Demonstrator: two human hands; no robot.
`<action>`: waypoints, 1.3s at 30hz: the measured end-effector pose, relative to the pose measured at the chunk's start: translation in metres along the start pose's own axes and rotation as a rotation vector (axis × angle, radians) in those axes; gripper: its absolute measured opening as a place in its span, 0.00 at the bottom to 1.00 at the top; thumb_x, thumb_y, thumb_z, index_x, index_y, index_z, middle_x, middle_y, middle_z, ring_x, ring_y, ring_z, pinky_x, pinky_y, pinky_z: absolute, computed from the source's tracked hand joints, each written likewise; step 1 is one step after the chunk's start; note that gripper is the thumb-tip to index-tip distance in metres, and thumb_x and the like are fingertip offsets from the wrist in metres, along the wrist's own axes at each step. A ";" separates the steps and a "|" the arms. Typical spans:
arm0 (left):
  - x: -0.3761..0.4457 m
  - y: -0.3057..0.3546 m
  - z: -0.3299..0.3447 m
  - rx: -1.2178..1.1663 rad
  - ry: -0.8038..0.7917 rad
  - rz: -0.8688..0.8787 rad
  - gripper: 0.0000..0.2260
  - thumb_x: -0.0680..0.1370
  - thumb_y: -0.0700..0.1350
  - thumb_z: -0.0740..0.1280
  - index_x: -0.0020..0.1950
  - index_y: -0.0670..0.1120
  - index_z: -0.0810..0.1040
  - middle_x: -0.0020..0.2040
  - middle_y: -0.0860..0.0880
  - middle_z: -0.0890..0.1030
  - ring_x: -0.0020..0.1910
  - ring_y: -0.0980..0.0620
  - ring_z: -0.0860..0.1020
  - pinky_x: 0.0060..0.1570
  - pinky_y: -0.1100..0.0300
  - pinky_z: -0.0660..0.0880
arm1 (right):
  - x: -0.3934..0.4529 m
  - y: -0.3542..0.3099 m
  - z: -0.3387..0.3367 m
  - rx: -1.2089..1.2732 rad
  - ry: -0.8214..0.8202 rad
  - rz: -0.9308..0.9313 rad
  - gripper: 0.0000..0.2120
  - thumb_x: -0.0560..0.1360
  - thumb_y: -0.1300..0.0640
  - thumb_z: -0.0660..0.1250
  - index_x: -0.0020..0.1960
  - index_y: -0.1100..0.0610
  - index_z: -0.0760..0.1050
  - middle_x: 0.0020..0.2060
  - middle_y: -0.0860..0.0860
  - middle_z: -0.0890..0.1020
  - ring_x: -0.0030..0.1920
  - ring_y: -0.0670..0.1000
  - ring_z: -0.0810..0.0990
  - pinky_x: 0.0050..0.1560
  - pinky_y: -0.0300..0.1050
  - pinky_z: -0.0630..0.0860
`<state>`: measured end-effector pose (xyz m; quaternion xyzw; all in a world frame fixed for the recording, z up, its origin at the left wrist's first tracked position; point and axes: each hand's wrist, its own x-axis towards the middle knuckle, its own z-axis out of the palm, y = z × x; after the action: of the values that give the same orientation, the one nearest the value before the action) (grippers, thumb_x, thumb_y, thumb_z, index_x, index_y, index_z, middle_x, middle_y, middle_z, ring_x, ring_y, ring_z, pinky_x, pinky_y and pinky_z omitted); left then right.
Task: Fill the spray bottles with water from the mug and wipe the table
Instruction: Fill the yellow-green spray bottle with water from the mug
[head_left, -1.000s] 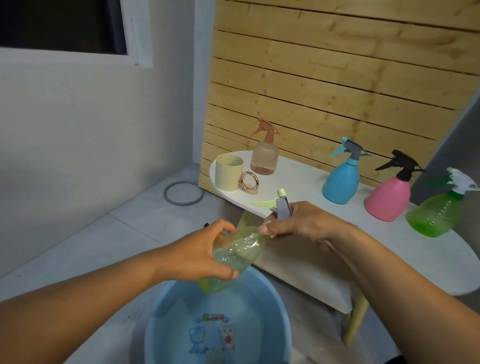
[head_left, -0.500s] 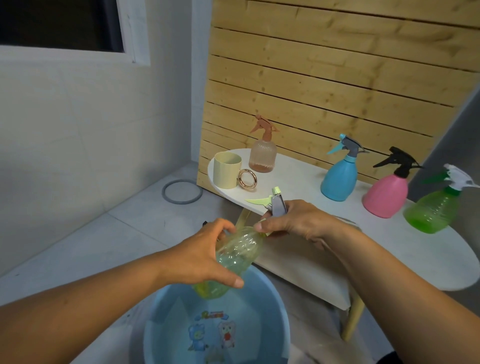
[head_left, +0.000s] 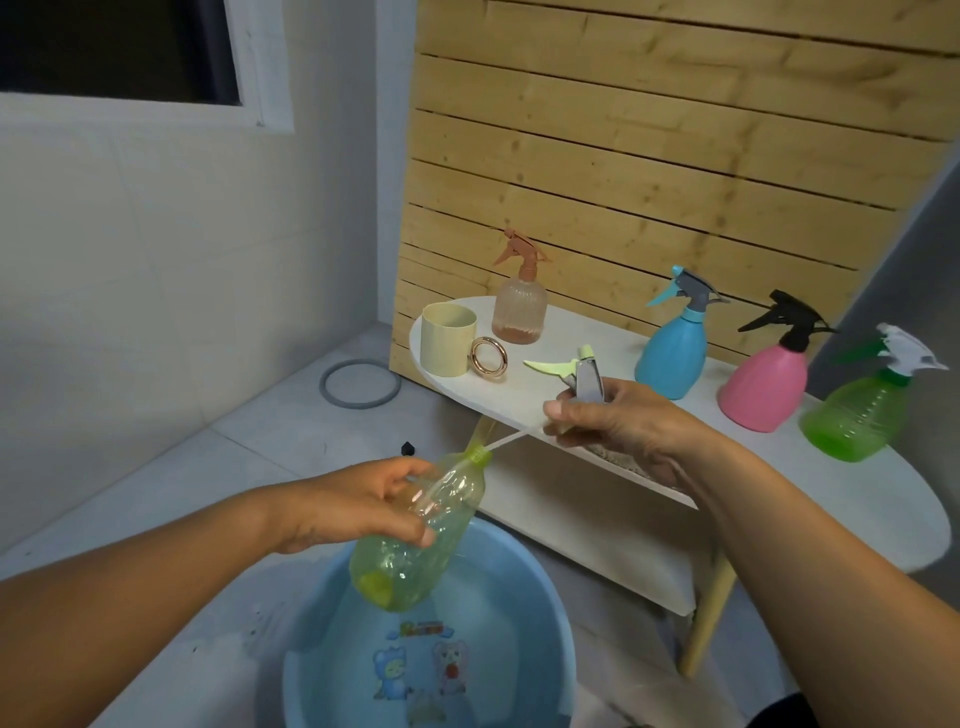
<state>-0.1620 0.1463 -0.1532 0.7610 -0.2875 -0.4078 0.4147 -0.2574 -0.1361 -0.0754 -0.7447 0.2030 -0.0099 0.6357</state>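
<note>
dim, soft light; curved edges

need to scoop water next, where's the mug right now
The mug stands at the left end of the table, beside a gold ring and the orange spray bottle.

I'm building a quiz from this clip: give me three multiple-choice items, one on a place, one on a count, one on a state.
1. Where is the yellow-green bottle held?
A. over the blue basin
B. on the table
C. on the windowsill

2. How many spray bottles stand on the table?
A. two
B. four
C. six

3. What state is the held bottle's spray head in?
A. screwed on tight
B. pulled off, tube still in the neck
C. lying on the floor

Answers:
1 A: the left hand holds it tilted above the blue basin.
2 B: peach bottle, blue bottle, pink bottle and green bottle.
3 B: the right hand holds the head apart from the neck, with the tube running into it.
</note>
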 end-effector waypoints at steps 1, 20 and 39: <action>0.001 -0.002 0.000 0.012 0.016 -0.005 0.31 0.74 0.43 0.78 0.74 0.57 0.70 0.61 0.57 0.84 0.60 0.58 0.83 0.62 0.60 0.78 | 0.002 0.000 -0.002 0.005 0.023 0.021 0.16 0.73 0.56 0.77 0.56 0.61 0.78 0.44 0.56 0.87 0.41 0.49 0.86 0.46 0.38 0.79; 0.024 -0.032 -0.019 0.244 0.280 -0.126 0.35 0.70 0.40 0.80 0.69 0.58 0.64 0.68 0.50 0.70 0.59 0.53 0.76 0.49 0.61 0.79 | 0.045 0.024 -0.060 0.026 0.381 0.252 0.14 0.77 0.44 0.71 0.44 0.55 0.77 0.30 0.50 0.77 0.29 0.47 0.71 0.29 0.41 0.64; 0.027 -0.011 0.011 0.061 0.242 0.102 0.34 0.65 0.46 0.85 0.66 0.60 0.73 0.60 0.57 0.82 0.60 0.58 0.81 0.61 0.56 0.81 | 0.081 0.069 -0.076 -0.226 0.746 0.251 0.25 0.74 0.38 0.72 0.50 0.61 0.74 0.40 0.54 0.78 0.40 0.53 0.75 0.43 0.49 0.71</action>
<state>-0.1568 0.1267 -0.1761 0.8012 -0.2862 -0.2825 0.4431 -0.2237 -0.2404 -0.1460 -0.7246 0.5087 -0.1795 0.4290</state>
